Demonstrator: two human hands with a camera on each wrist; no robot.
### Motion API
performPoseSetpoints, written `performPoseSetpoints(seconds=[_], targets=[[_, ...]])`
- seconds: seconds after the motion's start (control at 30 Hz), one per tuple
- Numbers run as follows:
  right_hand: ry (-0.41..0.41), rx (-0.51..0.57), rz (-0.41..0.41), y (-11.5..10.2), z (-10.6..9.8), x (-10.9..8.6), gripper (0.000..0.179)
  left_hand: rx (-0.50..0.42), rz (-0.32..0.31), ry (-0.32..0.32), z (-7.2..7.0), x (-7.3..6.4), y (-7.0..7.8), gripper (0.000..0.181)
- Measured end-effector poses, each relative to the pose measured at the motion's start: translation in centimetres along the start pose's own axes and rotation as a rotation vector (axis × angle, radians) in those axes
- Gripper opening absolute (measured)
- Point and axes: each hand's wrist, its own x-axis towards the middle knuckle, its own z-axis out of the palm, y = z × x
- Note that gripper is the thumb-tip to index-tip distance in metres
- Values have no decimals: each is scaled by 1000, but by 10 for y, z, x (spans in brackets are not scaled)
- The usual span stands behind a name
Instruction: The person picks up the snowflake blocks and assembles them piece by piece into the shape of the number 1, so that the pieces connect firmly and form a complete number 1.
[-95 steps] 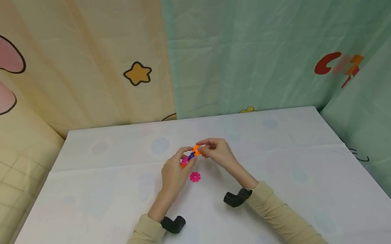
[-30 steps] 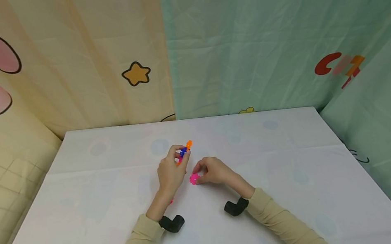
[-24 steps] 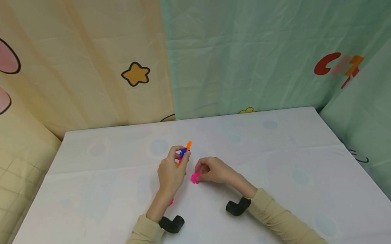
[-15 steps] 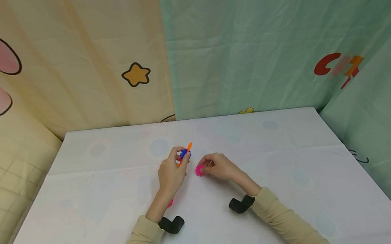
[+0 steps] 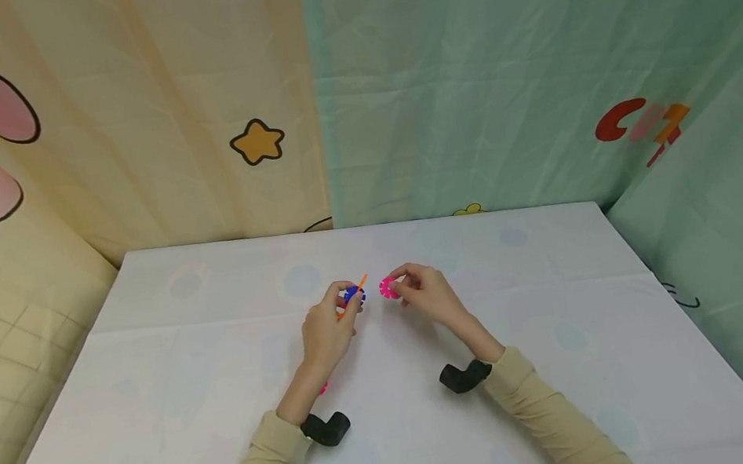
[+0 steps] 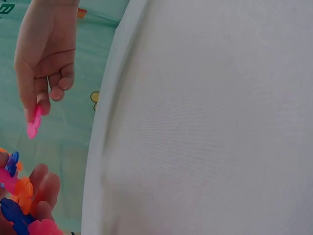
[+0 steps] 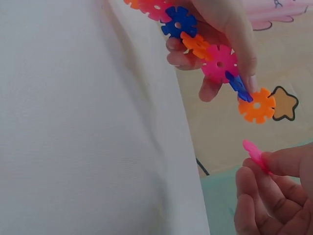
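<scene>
My left hand (image 5: 324,332) grips a chain of interlocking snowflake discs (image 7: 220,63) in orange, pink and blue, slotted edge to edge. Thumb and fingers pinch it near its far end, where an orange disc (image 7: 265,104) sticks out past the thumb. The chain runs back behind the hand in the right wrist view. To the right, my right hand (image 5: 434,296) pinches a single pink snowflake disc (image 5: 386,288) between thumb and fingertips. A small gap separates this disc from the orange one. Both hands are raised over the table.
The table (image 5: 230,442) has a white cloth with pale dots. A bit of pink (image 5: 323,389) shows beside the left wrist, mostly hidden by the forearm. Yellow and green curtains (image 5: 466,92) hang behind the table. Black mounts (image 5: 465,376) sit at both wrists.
My right hand has let go of the orange disc, picked the pink disc off the table and lifted it up beside the chain. My left hand has turned the chain slightly.
</scene>
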Motion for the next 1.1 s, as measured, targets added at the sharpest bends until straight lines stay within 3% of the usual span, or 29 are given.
performPoseSetpoints(seconds=[0.37, 0.7, 1.1], targets=[[121, 102, -79, -11, -6, 4, 21, -63, -6, -68, -1, -3, 6, 24], [110, 122, -64, -18, -7, 3, 24, -70, -3, -126, 1, -3, 9, 28], [95, 114, -53, -25, -7, 0, 25, -62, 30, -123, 1, -4, 11, 27]])
